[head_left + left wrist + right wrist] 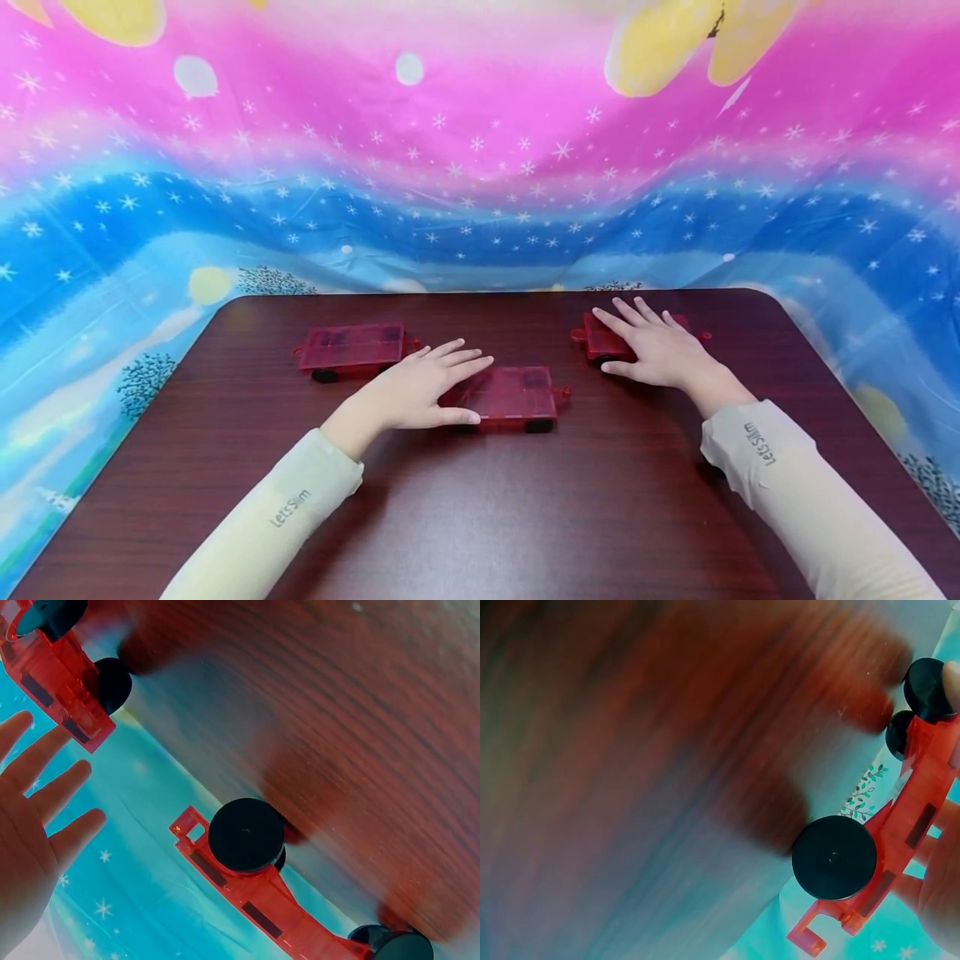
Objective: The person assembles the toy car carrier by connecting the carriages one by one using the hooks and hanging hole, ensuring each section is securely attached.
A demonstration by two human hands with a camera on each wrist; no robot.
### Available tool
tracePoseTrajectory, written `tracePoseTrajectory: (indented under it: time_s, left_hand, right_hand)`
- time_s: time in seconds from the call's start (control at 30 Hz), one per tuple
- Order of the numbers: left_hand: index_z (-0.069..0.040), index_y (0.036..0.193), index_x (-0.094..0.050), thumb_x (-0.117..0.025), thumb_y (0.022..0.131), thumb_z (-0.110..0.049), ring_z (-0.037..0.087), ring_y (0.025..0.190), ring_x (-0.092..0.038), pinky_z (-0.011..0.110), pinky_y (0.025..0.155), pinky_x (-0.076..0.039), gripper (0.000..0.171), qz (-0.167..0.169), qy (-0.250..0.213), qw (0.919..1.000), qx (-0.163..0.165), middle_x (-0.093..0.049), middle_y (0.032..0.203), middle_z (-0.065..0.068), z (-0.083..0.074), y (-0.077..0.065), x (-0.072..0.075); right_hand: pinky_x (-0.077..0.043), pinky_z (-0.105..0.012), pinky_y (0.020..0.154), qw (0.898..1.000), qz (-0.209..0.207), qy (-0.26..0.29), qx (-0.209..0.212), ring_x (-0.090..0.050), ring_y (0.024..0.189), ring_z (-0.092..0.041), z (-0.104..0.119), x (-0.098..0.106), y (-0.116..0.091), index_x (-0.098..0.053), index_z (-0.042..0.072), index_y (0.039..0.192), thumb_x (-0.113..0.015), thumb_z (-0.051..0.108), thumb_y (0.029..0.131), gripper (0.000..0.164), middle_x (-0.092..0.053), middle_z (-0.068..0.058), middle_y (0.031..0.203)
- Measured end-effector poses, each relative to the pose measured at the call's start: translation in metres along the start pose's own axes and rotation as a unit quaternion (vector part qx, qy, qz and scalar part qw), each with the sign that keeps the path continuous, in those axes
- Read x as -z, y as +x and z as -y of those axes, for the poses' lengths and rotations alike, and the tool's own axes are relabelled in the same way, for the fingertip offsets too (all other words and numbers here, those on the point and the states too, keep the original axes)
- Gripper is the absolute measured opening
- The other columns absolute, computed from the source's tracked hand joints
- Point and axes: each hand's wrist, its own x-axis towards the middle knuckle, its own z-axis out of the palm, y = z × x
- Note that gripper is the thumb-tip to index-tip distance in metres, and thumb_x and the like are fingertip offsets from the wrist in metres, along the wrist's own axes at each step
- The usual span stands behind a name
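Three red see-through toy car bases with black wheels stand on a dark wood table (pixel 480 517). My left hand (pixel 416 387) lies with straight, spread fingers over the left end of the middle car base (pixel 521 393); that end is hidden. Just behind this hand stands the left car base (pixel 352 346), also seen side-on in the left wrist view (pixel 262 900). My right hand (pixel 663 350) spreads flat over the right car base (pixel 600 337), covering most of its top. In the right wrist view its wheel (pixel 834 857) meets the table and fingers lie along its upper side.
Small red coupling hooks (pixel 564 392) stick out from the ends of the car bases. A pink and blue patterned cloth (pixel 480 183) hangs behind the table's far edge and along both sides.
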Motion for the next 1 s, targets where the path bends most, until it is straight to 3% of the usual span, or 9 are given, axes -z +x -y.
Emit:
tracePoseTrajectory:
  time_s: [0.2, 0.47, 1.0]
  left_hand:
    - [-0.025, 0.156, -0.035, -0.064, 0.087, -0.062, 0.030, 0.149, -0.032, 0.053, 0.118, -0.033, 0.083, 0.015, -0.010, 0.9998, -0.009, -0.041, 0.158, 0.005, -0.0017, 0.0032, -0.0006]
    - [-0.023, 0.154, -0.038, -0.066, 0.089, -0.057, 0.025, 0.143, -0.040, 0.045, 0.111, -0.043, 0.079, 0.028, -0.012, 0.9994, -0.018, -0.045, 0.154, 0.006, -0.0021, 0.0060, -0.0008]
    - [-0.021, 0.150, -0.045, -0.073, 0.086, -0.050, 0.025, 0.138, -0.047, 0.045, 0.112, -0.043, 0.076, 0.051, -0.051, 0.9974, 0.001, -0.048, 0.151, 0.006, -0.0022, 0.0085, 0.0013]
  right_hand:
    - [-0.017, -0.071, 0.115, 1.000, 0.001, 0.000, -0.003, -0.017, 0.149, -0.050, 0.0002, 0.0005, 0.0009, -0.021, 0.027, 0.160, -0.065, 0.052, 0.091, 0.086, -0.024, -0.020, 0.163]
    - [-0.022, -0.071, 0.113, 1.000, -0.013, -0.003, 0.011, -0.036, 0.139, -0.051, 0.0020, 0.0041, 0.0021, -0.029, 0.024, 0.158, -0.071, 0.047, 0.088, 0.085, -0.040, -0.023, 0.151]
    - [-0.022, -0.072, 0.113, 1.000, -0.013, -0.006, 0.016, -0.041, 0.133, -0.052, -0.0023, 0.0063, -0.0016, -0.033, 0.024, 0.156, -0.075, 0.047, 0.084, 0.086, -0.046, -0.023, 0.145]
